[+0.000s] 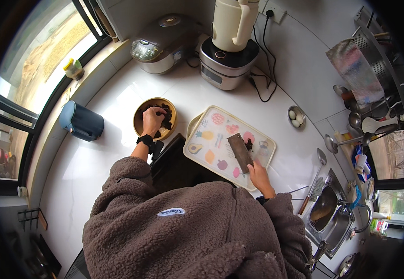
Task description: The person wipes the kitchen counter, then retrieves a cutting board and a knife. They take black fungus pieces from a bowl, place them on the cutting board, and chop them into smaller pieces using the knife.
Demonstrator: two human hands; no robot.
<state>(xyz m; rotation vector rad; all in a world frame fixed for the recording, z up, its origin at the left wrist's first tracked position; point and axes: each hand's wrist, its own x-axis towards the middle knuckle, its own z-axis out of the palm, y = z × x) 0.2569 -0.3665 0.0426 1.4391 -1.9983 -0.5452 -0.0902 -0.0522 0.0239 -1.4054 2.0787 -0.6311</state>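
Observation:
My left hand [153, 120] is inside a round yellow-brown bowl [140, 130], over dark, curled food pieces [167, 117] that look like wood ear fungus. Its fingers are bent among the pieces, and whether they grip any is unclear. A cleaver [239, 152] with a broad dark blade is held in my right hand [260, 179], which hides its handle. The blade lies over a pale cutting board [209, 141] printed with fruit. Against the blade's right side is a small heap of chopped dark pieces [249, 144].
Beyond the board stand a rice cooker [163, 45] and a blender [228, 59] with a black cord. A blue pitcher [83, 120] is at the left. On the right are a metal bowl of eggs [296, 117], a long-handled ladle [313, 181] and a sink [337, 223].

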